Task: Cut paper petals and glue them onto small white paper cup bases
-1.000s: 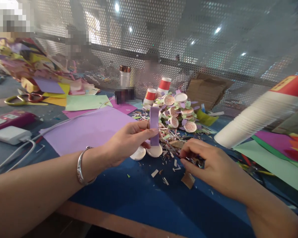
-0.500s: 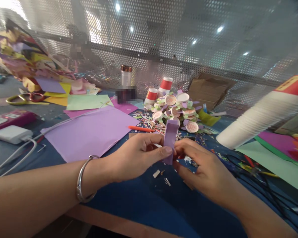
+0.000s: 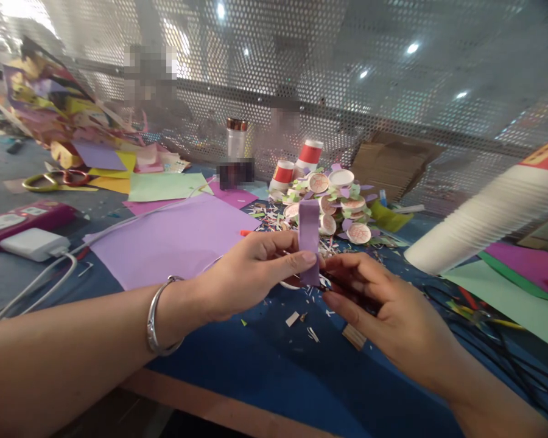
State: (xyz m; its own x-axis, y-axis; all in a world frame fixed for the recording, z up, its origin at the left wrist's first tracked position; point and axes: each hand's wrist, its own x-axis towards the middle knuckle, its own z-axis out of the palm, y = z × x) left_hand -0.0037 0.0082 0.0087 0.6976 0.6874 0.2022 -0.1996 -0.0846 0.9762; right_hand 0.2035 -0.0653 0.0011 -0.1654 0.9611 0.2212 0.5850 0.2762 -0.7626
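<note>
My left hand (image 3: 260,271), with a silver bangle on its wrist, pinches a narrow folded strip of purple paper (image 3: 309,222) between thumb and fingers. The strip stands upright above the blue table (image 3: 265,365). Just to its right is my right hand (image 3: 374,298), thumb and index finger apart. Shadow darkens the inside of that hand, and I see nothing held there. A large purple sheet (image 3: 173,240) lies beyond my left forearm. Behind the strip sits a heap of cut paper-cup bottoms (image 3: 358,233) with purple and green paper tabs. Part of an orange pen (image 3: 245,232) shows behind my left hand.
Stacked white paper cups (image 3: 475,213) lean in from the right above black cables (image 3: 479,340). Paper scraps (image 3: 292,319) litter the table. At left are a purple power strip (image 3: 27,222), a white charger (image 3: 36,243) and scissors (image 3: 41,180). A perforated metal screen (image 3: 329,79) stands behind.
My right fingers have parted and drawn slightly away from the purple strip. My left hand still holds the strip, now a little higher. The view has shifted slightly.
</note>
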